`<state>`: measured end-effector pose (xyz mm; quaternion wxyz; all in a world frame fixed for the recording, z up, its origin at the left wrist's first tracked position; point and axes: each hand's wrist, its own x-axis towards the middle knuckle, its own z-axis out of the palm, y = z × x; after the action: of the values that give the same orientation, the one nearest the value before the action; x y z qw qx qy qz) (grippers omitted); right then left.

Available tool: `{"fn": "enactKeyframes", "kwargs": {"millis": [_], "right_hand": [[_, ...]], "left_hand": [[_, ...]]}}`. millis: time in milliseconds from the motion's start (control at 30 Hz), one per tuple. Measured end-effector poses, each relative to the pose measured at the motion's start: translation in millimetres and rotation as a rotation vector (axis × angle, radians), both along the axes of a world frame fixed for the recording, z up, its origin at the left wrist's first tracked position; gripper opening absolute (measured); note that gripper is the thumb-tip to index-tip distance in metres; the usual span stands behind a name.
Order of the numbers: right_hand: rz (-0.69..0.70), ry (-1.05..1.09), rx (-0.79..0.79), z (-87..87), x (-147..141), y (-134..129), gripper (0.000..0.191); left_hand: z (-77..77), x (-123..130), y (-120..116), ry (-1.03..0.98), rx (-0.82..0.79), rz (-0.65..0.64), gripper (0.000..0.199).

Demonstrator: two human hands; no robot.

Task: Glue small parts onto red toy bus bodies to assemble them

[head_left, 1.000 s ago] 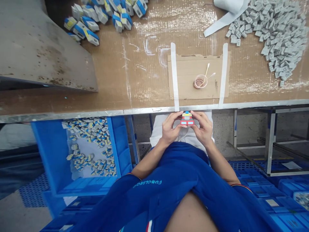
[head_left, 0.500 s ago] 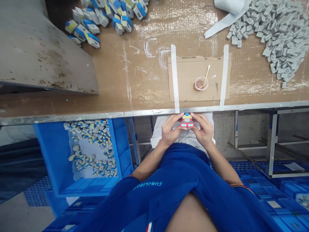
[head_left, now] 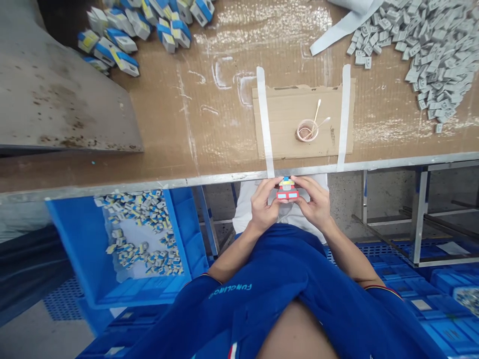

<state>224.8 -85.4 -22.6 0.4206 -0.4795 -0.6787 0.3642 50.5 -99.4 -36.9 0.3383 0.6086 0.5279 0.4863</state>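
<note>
Between my two hands is a small toy piece (head_left: pixel 287 189), red at its near end with two light-blue panels, then grey and yellow, with blue at the far tip. My left hand (head_left: pixel 265 200) grips its left side, thumb at the red end and fingers toward the blue tip. On the other side my right hand (head_left: pixel 314 200) closes on it in the same way. Both hands are above my lap, just in front of the table edge. Fingertips cover parts of the piece's sides.
On the cardboard-covered table stands a small cup (head_left: pixel 307 130) with cotton swabs. Grey pieces (head_left: pixel 437 65) are heaped at right, blue-yellow-white blocks (head_left: pixel 127 45) at upper left near a stained metal box (head_left: pixel 75 109). A blue crate (head_left: pixel 80 259) with small pieces stands at lower left.
The view has shifted slightly, so the table items appear a little further left. Both hands keep hold of the toy piece, which looks tilted a little differently.
</note>
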Motion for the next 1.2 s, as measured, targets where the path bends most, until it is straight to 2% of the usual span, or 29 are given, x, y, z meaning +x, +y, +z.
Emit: {"fn": "enactKeyframes", "kwargs": {"millis": [167,333,567,733,967,1100,1200], "right_hand": [[0.009,0.003,-0.013,2.1,-1,2,0.04],[-0.019,0.024,0.034,7.3,-9,-1,0.043],[-0.124,0.039,0.316,39.2,-40,9,0.06],[-0.077,0.034,0.351,56.5,-58,19,0.063],[-0.104,-0.049,0.406,58.7,-60,18,0.052],[-0.115,-0.066,0.411,55.6,-61,21,0.05],[-0.084,-0.005,0.441,51.1,-61,27,0.052]], "left_hand": [[2.2,-2,1,0.029,-0.029,-0.012,0.05],[7.4,-8,6,-0.089,-0.024,-0.07,0.046],[33.5,-19,20,-0.445,-0.109,-0.173,0.056],[39.7,-15,20,-0.565,-0.228,-0.143,0.062],[46.6,-8,15,-0.732,-0.289,-0.192,0.057],[43.5,-8,13,-0.804,-0.361,-0.174,0.057],[38.6,-9,16,-0.789,-0.345,-0.175,0.06]]}}
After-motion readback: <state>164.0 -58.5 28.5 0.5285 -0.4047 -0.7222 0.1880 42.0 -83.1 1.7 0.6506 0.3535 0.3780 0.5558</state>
